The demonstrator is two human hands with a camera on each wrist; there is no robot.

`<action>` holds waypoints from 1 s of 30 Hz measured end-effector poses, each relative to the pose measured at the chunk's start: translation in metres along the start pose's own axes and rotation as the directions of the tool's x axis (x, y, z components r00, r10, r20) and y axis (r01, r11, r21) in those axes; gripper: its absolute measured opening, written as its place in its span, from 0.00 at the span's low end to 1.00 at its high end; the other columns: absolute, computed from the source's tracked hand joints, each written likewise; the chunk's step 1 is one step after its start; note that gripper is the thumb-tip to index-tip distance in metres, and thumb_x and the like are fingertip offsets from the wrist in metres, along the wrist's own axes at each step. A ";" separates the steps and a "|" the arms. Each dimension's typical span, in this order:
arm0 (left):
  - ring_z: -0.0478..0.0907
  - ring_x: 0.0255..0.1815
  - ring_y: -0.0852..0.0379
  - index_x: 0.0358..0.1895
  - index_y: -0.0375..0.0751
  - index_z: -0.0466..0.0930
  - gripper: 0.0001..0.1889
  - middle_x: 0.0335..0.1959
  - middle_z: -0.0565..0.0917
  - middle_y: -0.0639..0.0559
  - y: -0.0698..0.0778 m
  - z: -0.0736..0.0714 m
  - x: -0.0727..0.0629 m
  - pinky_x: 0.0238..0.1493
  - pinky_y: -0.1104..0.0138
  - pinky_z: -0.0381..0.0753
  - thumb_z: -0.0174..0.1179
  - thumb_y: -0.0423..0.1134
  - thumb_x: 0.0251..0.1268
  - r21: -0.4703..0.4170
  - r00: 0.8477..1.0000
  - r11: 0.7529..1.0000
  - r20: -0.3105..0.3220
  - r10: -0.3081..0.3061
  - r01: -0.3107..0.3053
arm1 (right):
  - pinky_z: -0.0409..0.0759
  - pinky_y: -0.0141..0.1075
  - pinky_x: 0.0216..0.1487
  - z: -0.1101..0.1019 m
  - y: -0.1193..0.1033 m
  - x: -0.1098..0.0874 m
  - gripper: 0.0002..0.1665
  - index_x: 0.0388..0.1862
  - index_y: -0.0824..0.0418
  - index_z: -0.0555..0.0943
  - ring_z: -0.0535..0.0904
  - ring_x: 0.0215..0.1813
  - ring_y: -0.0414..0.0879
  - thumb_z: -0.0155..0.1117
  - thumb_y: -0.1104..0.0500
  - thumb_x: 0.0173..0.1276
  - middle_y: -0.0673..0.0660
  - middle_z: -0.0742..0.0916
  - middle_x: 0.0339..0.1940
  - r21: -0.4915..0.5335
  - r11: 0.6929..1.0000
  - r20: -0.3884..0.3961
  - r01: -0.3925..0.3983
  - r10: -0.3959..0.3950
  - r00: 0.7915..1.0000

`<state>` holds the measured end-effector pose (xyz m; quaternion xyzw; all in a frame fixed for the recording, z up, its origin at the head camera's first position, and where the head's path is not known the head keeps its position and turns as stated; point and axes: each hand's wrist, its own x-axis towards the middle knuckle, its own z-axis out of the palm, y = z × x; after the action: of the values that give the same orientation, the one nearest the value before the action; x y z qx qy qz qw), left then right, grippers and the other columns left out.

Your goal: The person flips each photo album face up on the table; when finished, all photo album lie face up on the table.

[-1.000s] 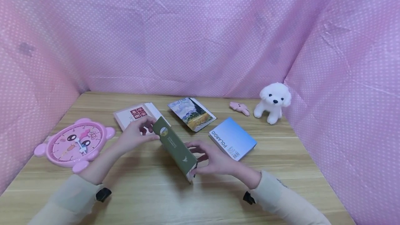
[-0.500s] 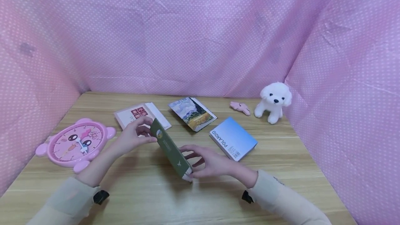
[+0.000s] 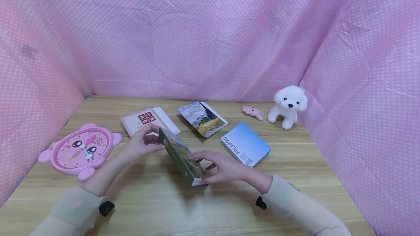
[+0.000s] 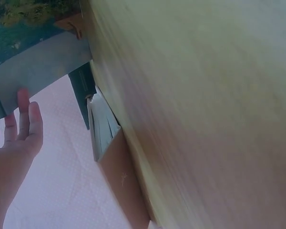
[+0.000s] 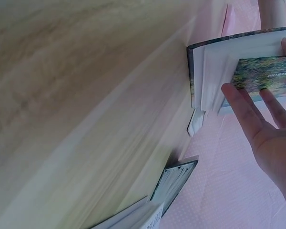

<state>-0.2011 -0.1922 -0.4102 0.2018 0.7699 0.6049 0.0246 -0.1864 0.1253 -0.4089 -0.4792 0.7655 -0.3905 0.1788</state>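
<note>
A photo album point(image 3: 177, 159) with a green spine and a painted landscape cover is held tilted over the middle of the wooden table. My left hand point(image 3: 139, 145) grips its far left end, thumb towards the spine. In the left wrist view, fingertips of the left hand point(image 4: 14, 152) touch the painted cover. At the near right end, my right hand point(image 3: 226, 166) holds the album, its thumb low at the end and other fingers over the cover. The right wrist view has that hand point(image 5: 276, 143) spread across the cover, where the word "ALBUM" shows in part.
Behind lie a pale album point(image 3: 146, 117) with red characters and a landscape-cover album point(image 3: 203, 119). A blue POLAROID album point(image 3: 246, 145) is right of my right hand. A pink clock point(image 3: 80, 152) lies left. A white toy dog point(image 3: 287, 106) and small pink toy point(image 3: 252, 112) stand back right.
The album has rolled in my hands: its green spine faced up earlier, and now the painted cover shows. My right fingers now lie over that cover; the left hand shifts slightly left and down.
</note>
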 end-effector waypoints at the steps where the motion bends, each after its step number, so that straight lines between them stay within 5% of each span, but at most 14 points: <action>1: 0.82 0.40 0.57 0.49 0.33 0.68 0.24 0.44 0.76 0.47 -0.001 0.000 0.000 0.42 0.67 0.83 0.70 0.28 0.49 -0.002 1.000 1.000 0.002 -0.003 0.003 | 0.82 0.34 0.46 0.000 0.001 0.000 0.40 0.68 0.47 0.64 0.71 0.63 0.43 0.70 0.58 0.59 0.47 0.69 0.69 -0.003 1.000 0.001 0.003 -0.003 1.000; 11: 0.81 0.42 0.57 0.57 0.33 0.67 0.27 0.50 0.75 0.33 -0.005 -0.002 -0.001 0.46 0.70 0.82 0.67 0.31 0.54 0.026 0.999 0.999 0.003 -0.036 0.036 | 0.76 0.39 0.60 0.002 0.009 0.001 0.38 0.67 0.46 0.68 0.64 0.69 0.44 0.71 0.50 0.57 0.49 0.69 0.70 -0.181 0.983 -0.020 0.041 -0.045 0.999; 16: 0.81 0.44 0.59 0.57 0.36 0.71 0.20 0.52 0.77 0.35 -0.008 -0.005 -0.004 0.46 0.62 0.83 0.61 0.36 0.63 0.051 0.999 0.998 0.034 -0.036 0.034 | 0.77 0.37 0.56 0.007 0.011 0.002 0.39 0.65 0.46 0.69 0.65 0.69 0.46 0.73 0.48 0.55 0.50 0.67 0.70 -0.146 0.989 -0.030 -0.030 0.026 0.999; 21: 0.81 0.48 0.51 0.55 0.37 0.74 0.18 0.55 0.76 0.38 -0.013 -0.009 -0.005 0.46 0.55 0.82 0.58 0.41 0.67 0.083 0.994 0.992 0.046 -0.098 0.094 | 0.77 0.32 0.55 0.010 0.011 0.003 0.39 0.63 0.46 0.71 0.67 0.67 0.46 0.75 0.48 0.52 0.52 0.67 0.69 -0.095 0.992 -0.039 -0.087 0.083 0.996; 26: 0.79 0.52 0.45 0.52 0.41 0.77 0.16 0.53 0.78 0.43 -0.018 -0.012 -0.007 0.49 0.63 0.81 0.59 0.43 0.65 0.135 0.989 0.985 0.081 -0.122 0.110 | 0.76 0.31 0.56 0.011 0.012 0.003 0.40 0.63 0.49 0.72 0.66 0.67 0.48 0.76 0.49 0.50 0.55 0.66 0.70 -0.106 0.988 -0.028 -0.113 0.111 0.993; 30: 0.77 0.52 0.50 0.49 0.46 0.79 0.13 0.52 0.79 0.48 -0.021 -0.016 -0.010 0.50 0.67 0.78 0.61 0.44 0.63 0.185 0.986 0.977 0.111 -0.123 0.101 | 0.76 0.31 0.57 0.012 0.014 0.002 0.40 0.63 0.48 0.72 0.66 0.66 0.50 0.76 0.48 0.50 0.56 0.65 0.71 -0.196 0.971 -0.027 -0.134 0.131 0.991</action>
<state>-0.2029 -0.2146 -0.4279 0.1960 0.8284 0.5174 0.0872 -0.1881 0.1220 -0.4271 -0.4395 0.8320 -0.3032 0.1508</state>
